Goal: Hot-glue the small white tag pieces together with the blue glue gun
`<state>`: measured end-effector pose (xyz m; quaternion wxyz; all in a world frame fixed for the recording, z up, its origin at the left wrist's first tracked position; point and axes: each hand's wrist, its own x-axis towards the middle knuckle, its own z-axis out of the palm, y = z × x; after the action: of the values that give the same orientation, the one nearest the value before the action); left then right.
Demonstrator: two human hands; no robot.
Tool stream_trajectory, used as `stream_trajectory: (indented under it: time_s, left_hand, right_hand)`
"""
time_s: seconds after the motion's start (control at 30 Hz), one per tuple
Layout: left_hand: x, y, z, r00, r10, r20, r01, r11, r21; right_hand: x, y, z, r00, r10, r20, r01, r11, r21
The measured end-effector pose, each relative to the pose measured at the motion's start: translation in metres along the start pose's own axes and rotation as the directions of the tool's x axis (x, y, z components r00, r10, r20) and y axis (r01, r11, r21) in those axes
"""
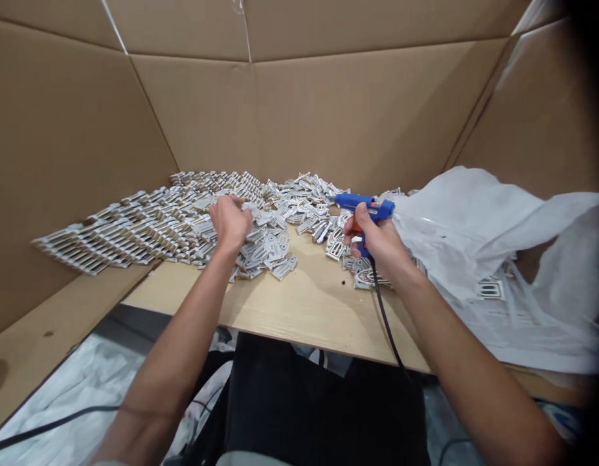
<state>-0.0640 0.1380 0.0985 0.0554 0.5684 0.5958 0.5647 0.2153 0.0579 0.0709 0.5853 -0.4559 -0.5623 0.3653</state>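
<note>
My left hand (230, 223) sits over a large heap of small white-and-brown cut-out pieces (182, 223), its fingertips pinched on one small white piece (249, 208). My right hand (374, 236) grips a blue hot glue gun (364, 204) by its handle, with the nozzle pointing left. A black cord (387, 323) runs down from the gun past the board's front edge. Loose pieces lie close beneath the gun, and the neat rows at the left lean against one another.
A pale wooden board (299, 304) carries the heap, with tall cardboard walls (328, 110) around it. A crumpled white plastic sheet (467, 252) lies at the right, with more pieces on it. My dark-clothed lap (318, 408) is below the board's front edge.
</note>
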Motion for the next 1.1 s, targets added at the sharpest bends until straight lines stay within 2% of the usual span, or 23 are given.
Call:
stream_trajectory:
  time_s: [0.07, 0.13, 0.2, 0.23, 0.27, 0.3, 0.33, 0.37, 0.4, 0.43, 0.47, 0.5, 0.63, 0.77, 0.87, 0.93, 1.03, 1.1]
  left_hand:
    - [-0.012, 0.009, 0.003, 0.992, 0.122, -0.038, -0.118, 0.989, 0.089]
    - [-0.033, 0.025, 0.008, 0.971, 0.234, -0.046, -0.233, 0.972, 0.037]
    - [-0.065, 0.046, 0.013, 0.939, 0.340, 0.054, -0.331, 0.935, -0.126]
    - [-0.085, 0.057, 0.015, 0.905, 0.406, 0.124, -0.376, 0.903, -0.209]
    - [-0.105, 0.069, 0.018, 0.840, 0.498, 0.214, -0.433, 0.854, -0.287]
    - [-0.127, 0.080, 0.019, 0.732, 0.611, 0.302, -0.500, 0.783, -0.370]
    - [-0.148, 0.091, 0.020, 0.575, 0.740, 0.349, -0.576, 0.669, -0.469]
    - [-0.167, 0.100, 0.021, 0.391, 0.849, 0.356, -0.640, 0.529, -0.558]
    - [-0.184, 0.108, 0.021, 0.212, 0.929, 0.302, -0.692, 0.361, -0.625]
    - [-0.199, 0.114, 0.022, 0.091, 0.965, 0.245, -0.725, 0.233, -0.648]
    - [-0.210, 0.118, 0.022, 0.032, 0.979, 0.202, -0.743, 0.159, -0.650]
    - [-0.219, 0.120, 0.023, 0.012, 0.985, 0.171, -0.755, 0.121, -0.644]
    - [-0.234, 0.114, 0.026, 0.056, 0.993, 0.102, -0.773, 0.108, -0.625]
    - [-0.230, 0.107, 0.026, 0.108, 0.974, 0.198, -0.766, 0.209, -0.608]
    - [-0.212, 0.107, 0.021, 0.210, 0.909, 0.360, -0.762, 0.383, -0.523]
    - [-0.190, 0.105, 0.016, 0.287, 0.812, 0.508, -0.741, 0.524, -0.419]
    - [-0.146, 0.089, 0.005, 0.417, 0.580, 0.700, -0.686, 0.706, -0.175]
    - [-0.118, 0.071, -0.003, 0.525, 0.385, 0.759, -0.609, 0.793, 0.019]
  right_hand:
    - [0.005, 0.000, -0.007, 0.998, -0.014, -0.059, 0.014, 1.000, -0.001]
    - [0.009, 0.001, -0.015, 0.991, -0.039, -0.130, 0.037, 0.999, -0.021]
    - [0.013, 0.002, -0.022, 0.979, -0.061, -0.194, 0.055, 0.998, -0.038]
    - [0.015, 0.002, -0.025, 0.973, -0.068, -0.223, 0.060, 0.997, -0.041]
    - [0.016, 0.002, -0.028, 0.967, -0.070, -0.245, 0.062, 0.997, -0.038]
    - [0.018, 0.002, -0.030, 0.963, -0.066, -0.262, 0.060, 0.998, -0.031]
    - [0.019, 0.002, -0.033, 0.960, -0.059, -0.274, 0.054, 0.998, -0.023]
    - [0.020, 0.002, -0.034, 0.959, -0.050, -0.279, 0.047, 0.999, -0.017]
    - [0.020, 0.002, -0.036, 0.959, -0.044, -0.280, 0.041, 0.999, -0.016]
    - [0.021, 0.003, -0.038, 0.960, -0.041, -0.278, 0.037, 0.999, -0.020]
    - [0.021, 0.003, -0.040, 0.960, -0.041, -0.276, 0.035, 0.999, -0.026]
    - [0.022, 0.004, -0.042, 0.960, -0.041, -0.276, 0.033, 0.999, -0.033]
    - [0.023, 0.007, -0.049, 0.954, -0.022, -0.298, 0.009, 0.999, -0.046]
    - [0.020, 0.004, -0.049, 0.937, 0.003, -0.350, -0.023, 0.998, -0.051]
    - [0.017, 0.001, -0.045, 0.919, 0.034, -0.392, -0.058, 0.997, -0.049]
    - [0.016, -0.001, -0.042, 0.914, 0.057, -0.402, -0.085, 0.995, -0.051]
    - [0.012, -0.002, -0.040, 0.911, 0.092, -0.402, -0.130, 0.989, -0.069]
    - [0.009, 0.000, -0.040, 0.922, 0.125, -0.366, -0.180, 0.976, -0.120]
